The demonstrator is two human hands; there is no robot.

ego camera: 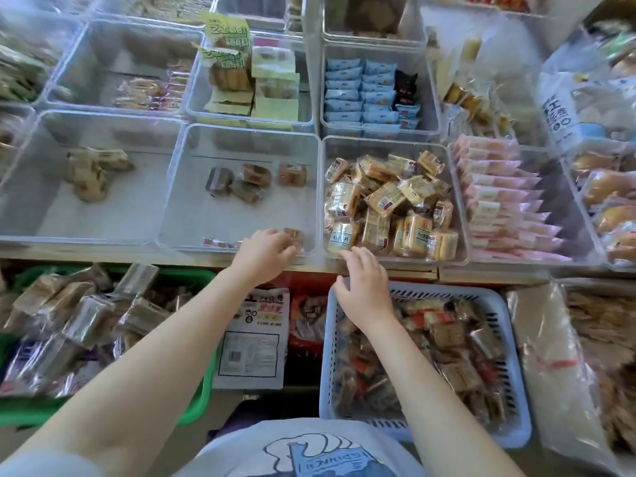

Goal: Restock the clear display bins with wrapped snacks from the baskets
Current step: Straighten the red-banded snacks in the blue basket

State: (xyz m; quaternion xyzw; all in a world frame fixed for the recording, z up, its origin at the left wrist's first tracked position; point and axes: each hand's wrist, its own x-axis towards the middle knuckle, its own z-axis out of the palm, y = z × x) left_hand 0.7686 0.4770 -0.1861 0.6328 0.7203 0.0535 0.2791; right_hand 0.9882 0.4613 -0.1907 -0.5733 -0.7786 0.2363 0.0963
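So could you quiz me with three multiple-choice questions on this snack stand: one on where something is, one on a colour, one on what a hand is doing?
1. Where is the left hand?
A. at the front edge of the nearly empty clear bin
B. inside the green basket
C. on the pink packets

2. What colour is the basket under the right forearm?
A. red
B. pale blue
C. black

3. What is the right hand doing?
A. gripping a bottle
B. holding a bag
C. reaching with fingers open, holding nothing

Answers:
1 A, its fingers curl around a brown wrapped snack at that bin's near wall.
2 B, its slotted walls are pale blue.
3 C, its fingers are spread near the full bin of yellow snacks.
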